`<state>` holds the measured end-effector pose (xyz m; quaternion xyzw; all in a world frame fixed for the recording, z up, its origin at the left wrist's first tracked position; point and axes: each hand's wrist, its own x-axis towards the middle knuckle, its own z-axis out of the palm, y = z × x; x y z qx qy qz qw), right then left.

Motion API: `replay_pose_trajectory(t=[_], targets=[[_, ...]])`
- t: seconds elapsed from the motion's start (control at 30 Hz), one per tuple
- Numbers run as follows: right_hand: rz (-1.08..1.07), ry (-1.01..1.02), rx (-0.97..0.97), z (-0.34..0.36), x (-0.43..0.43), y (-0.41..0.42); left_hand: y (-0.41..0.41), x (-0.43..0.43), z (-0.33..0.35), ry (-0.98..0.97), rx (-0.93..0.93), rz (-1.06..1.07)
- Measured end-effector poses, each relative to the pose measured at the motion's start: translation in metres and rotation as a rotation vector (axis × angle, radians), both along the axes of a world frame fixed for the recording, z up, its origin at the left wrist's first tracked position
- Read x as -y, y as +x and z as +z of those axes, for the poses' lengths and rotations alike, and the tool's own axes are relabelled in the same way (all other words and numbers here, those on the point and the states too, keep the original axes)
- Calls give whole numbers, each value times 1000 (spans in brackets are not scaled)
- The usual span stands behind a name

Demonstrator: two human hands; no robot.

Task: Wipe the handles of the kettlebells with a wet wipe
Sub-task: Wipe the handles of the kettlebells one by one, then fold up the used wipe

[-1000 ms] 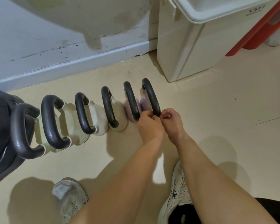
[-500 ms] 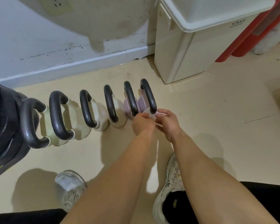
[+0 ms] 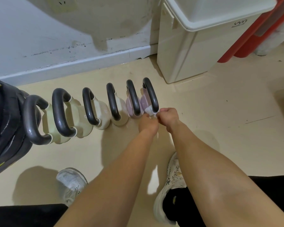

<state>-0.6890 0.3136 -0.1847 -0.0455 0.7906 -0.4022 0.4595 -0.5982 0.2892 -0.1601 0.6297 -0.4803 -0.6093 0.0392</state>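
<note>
Several kettlebells with dark grey handles stand in a row on the floor. The rightmost is a small lilac kettlebell [image 3: 144, 102] with handle [image 3: 151, 94]. A second lilac kettlebell [image 3: 131, 106] stands to its left. Cream kettlebells [image 3: 120, 112] and pale green ones [image 3: 75, 115] follow leftward. A small white wet wipe [image 3: 149, 110] sits at the near end of the rightmost handle. My left hand [image 3: 148, 123] and my right hand [image 3: 168, 117] meet there, fingers curled, both pinching the wipe.
A cream lidded bin [image 3: 192, 51] stands right of the row, with a red object [image 3: 252, 38] behind it. A stack of black weight plates [image 3: 5, 128] lies at the far left. A pale wall and skirting [image 3: 72, 64] run behind. My two white shoes [image 3: 70, 182] stand below.
My hands have drawn slightly back from the rightmost handle's near end, and the white wipe now shows between them. The view shifted a little.
</note>
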Motion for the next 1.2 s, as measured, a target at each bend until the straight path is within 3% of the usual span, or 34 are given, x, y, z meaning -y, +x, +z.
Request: replay_pose_trajectory(t=[0.33,0.4,0.53,0.67,0.83,1.0,1.1,1.2], targets=[[-100,-164,250,60,-32,3,32,5,24,-56,-24,57],[-89,-218,359,82,-37,6,38,-1,48,-141,-26,-23],[155,-272,479,135,-41,8,48,-2,72,-451,-82,-255],[257,-325,437,186,-39,5,54,0,105,-541,-86,-281],[282,-369,419,240,-43,-3,71,1,147,-463,-282,-191],[498,-246,124,268,-39,4,68,1,173,-547,-329,-297],[492,-280,19,282,-40,1,63,2,189,-577,-295,-119],[432,-303,-117,289,-43,-10,55,2,208,-330,-474,143]])
